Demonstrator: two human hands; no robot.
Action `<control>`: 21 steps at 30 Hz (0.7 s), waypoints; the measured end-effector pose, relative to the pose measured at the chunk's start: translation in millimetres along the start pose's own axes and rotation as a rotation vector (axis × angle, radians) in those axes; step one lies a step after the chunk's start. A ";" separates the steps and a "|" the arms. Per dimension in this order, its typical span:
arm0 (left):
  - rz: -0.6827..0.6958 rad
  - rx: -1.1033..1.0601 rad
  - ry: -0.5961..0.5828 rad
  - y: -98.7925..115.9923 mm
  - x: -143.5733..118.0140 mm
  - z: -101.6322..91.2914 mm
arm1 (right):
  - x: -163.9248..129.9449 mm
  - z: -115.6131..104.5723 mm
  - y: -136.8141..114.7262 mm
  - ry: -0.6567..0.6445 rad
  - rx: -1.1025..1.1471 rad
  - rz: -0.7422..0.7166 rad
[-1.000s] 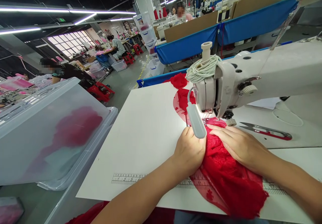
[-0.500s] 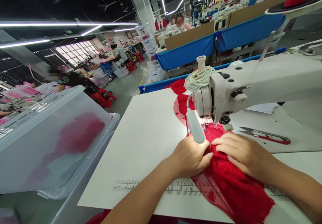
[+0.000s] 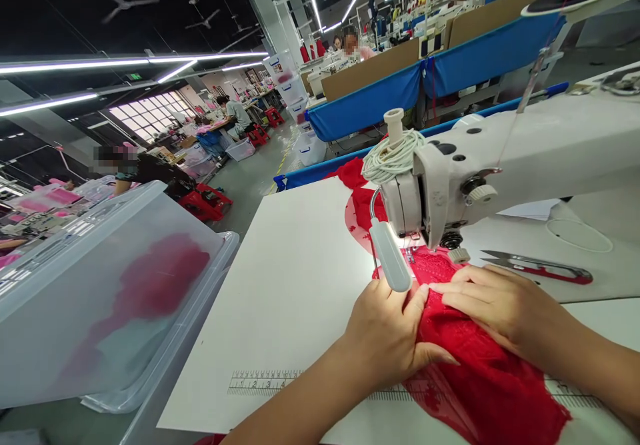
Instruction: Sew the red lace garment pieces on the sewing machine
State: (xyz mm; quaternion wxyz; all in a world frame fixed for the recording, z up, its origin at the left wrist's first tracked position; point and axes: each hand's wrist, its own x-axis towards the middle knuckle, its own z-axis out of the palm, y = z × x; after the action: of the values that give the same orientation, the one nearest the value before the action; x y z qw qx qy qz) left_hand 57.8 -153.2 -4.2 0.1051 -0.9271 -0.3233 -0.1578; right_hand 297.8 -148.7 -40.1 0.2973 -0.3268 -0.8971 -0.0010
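Note:
A red lace fabric (image 3: 475, 378) lies on the white sewing table (image 3: 300, 272), running under the head of a white sewing machine (image 3: 480, 158) and out behind it. My left hand (image 3: 390, 332) rests on the fabric's left edge, thumb stretched over the cloth, just below the machine's small lamp (image 3: 390, 255). My right hand (image 3: 495, 305) presses flat on the fabric in front of the needle area, fingers pointing left. The needle itself is hidden behind the lamp and the machine head.
Red-handled thread snips (image 3: 540, 268) lie on the table to the right of the machine. A translucent plastic bin (image 3: 100, 292) with red cloth inside stands at the left. A ruler strip (image 3: 265, 382) is printed near the table's front edge. Other people sit at stations behind.
My left hand has slid back toward me and opened, its thumb now spread across the fabric. The right hand stays flat on the cloth. The view has tilted slightly.

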 end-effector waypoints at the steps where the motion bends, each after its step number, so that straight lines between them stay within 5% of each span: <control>1: 0.000 0.005 0.019 0.3 -0.8 0.8 | -0.8 0.4 0.4 0.002 -0.001 0.004; 21: -0.018 0.088 0.004 -16.7 -0.4 6.8 | 17.4 -4.7 4.6 0.098 -0.088 -0.082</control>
State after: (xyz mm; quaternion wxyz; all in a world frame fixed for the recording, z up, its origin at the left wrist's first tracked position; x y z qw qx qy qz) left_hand 48.5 -138.6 -9.1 0.1448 -0.9183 -0.3382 -0.1462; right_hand 292.4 -135.8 -27.8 0.3261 -0.3019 -0.8932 -0.0689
